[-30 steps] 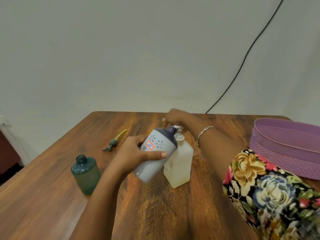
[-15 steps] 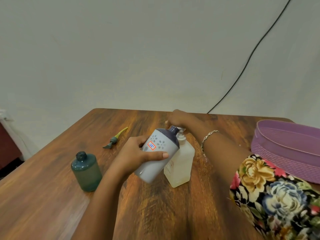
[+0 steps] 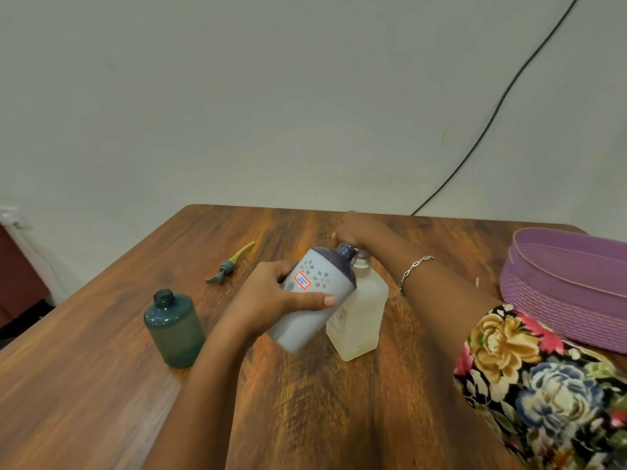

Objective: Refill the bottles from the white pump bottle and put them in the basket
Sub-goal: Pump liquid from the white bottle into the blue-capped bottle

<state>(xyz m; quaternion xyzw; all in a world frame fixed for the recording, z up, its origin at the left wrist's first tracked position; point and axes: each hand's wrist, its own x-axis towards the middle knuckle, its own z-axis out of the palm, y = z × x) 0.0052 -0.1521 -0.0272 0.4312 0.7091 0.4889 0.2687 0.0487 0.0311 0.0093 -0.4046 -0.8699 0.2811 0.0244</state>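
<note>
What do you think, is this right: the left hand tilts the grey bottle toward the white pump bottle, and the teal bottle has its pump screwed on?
Not quite. In the head view the teal bottle stands open-necked, no pump on it; a loose pump lies on the table behind it. The left hand does tilt the grey bottle toward the white pump bottle.
</note>
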